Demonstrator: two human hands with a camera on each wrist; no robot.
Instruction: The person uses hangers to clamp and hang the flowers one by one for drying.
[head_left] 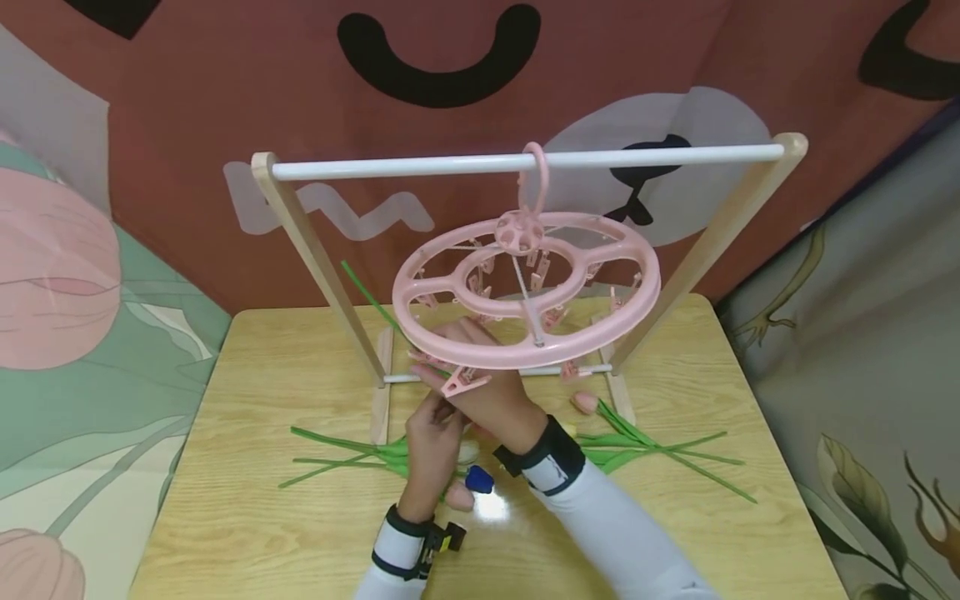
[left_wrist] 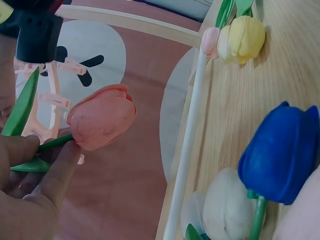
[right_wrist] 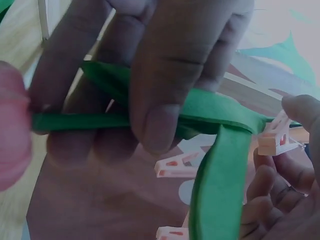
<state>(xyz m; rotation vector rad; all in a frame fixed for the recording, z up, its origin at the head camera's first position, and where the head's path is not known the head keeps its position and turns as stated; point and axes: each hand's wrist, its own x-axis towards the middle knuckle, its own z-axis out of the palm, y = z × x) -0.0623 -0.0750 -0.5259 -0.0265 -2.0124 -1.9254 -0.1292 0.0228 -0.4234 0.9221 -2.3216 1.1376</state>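
My left hand [head_left: 435, 433] pinches the green stem of a pink tulip [left_wrist: 102, 117] just below its flower, as the left wrist view shows. The stem [head_left: 371, 293] slants away to the back left beneath the hanger. My right hand [head_left: 491, 392] is under the front left of the pink round clip hanger [head_left: 525, 357], partly hidden by its ring. In the right wrist view, the right thumb and fingers [right_wrist: 295, 177] pinch a pink clothespin [right_wrist: 272, 142], with the tulip's stem running up to it. A long green leaf [right_wrist: 220, 185] hangs from the stem.
The hanger hooks over the white rod [head_left: 412, 167] of a wooden stand [head_left: 315, 258]. Further clothespins [head_left: 573, 371] dangle from its rings. On the table [head_left: 262, 525] lie a blue tulip [head_left: 480, 479], a white tulip [left_wrist: 227, 205], a yellow tulip [left_wrist: 247, 40] and other pink ones.
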